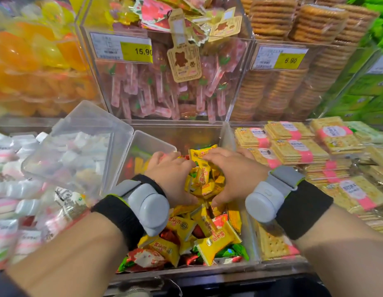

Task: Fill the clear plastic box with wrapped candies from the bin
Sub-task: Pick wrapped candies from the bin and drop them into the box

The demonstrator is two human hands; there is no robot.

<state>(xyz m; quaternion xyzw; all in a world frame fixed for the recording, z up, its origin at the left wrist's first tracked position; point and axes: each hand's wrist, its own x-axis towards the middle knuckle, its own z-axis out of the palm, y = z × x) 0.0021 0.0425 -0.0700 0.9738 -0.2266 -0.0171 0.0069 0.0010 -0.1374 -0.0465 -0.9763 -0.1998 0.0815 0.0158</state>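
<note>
both hands down in the bin (207, 273), left hand (171, 174) and right hand (233, 172) cupped together around a heap of yellow wrapped candies (204, 179). clear plastic box (143, 146) sits at the bin's far left, its lid (79, 146) flipped open leftward over the white sweets (12, 151).

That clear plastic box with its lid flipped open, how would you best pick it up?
Probably by a bare side wall of the clear plastic box, coming from above at the far rim. Its hinged lid hangs open on the left, and both hands and the yellow wrapped candies crowd its near side.
</note>
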